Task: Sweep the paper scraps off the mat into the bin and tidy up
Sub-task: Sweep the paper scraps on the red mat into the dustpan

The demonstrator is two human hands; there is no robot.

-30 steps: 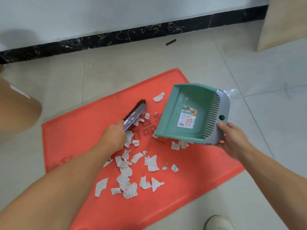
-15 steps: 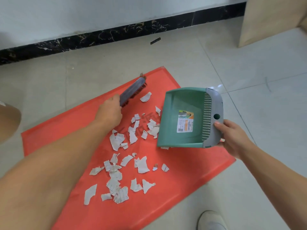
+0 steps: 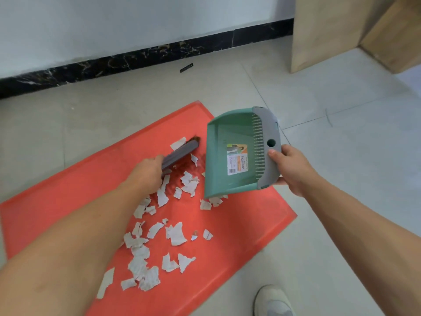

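Note:
An orange-red mat (image 3: pixel 239 226) lies on the tiled floor, strewn with several torn white paper scraps (image 3: pixel 175 233). My left hand (image 3: pixel 148 173) grips the grey hand brush (image 3: pixel 180 155), whose brown bristles touch the mat just left of the dustpan. My right hand (image 3: pixel 292 168) holds the green dustpan (image 3: pixel 227 156) by its grey back rim, tilted with its front lip down on the mat beside a clump of scraps (image 3: pixel 190 184). A few scraps lie at the pan's lower corner. The pan is empty inside. No bin is in view.
A black skirting board (image 3: pixel 136 62) runs along the white wall at the back. A small dark object (image 3: pixel 186 67) lies on the floor near it. Wooden furniture panels (image 3: pixel 330 33) stand at the top right. A white shoe (image 3: pixel 272 301) shows at the bottom edge.
The brush has swept from the mat's far edge toward the dustpan, pushing scraps up against its lip. The dustpan has tilted more upright, its lip staying on the mat. The camera has shifted left.

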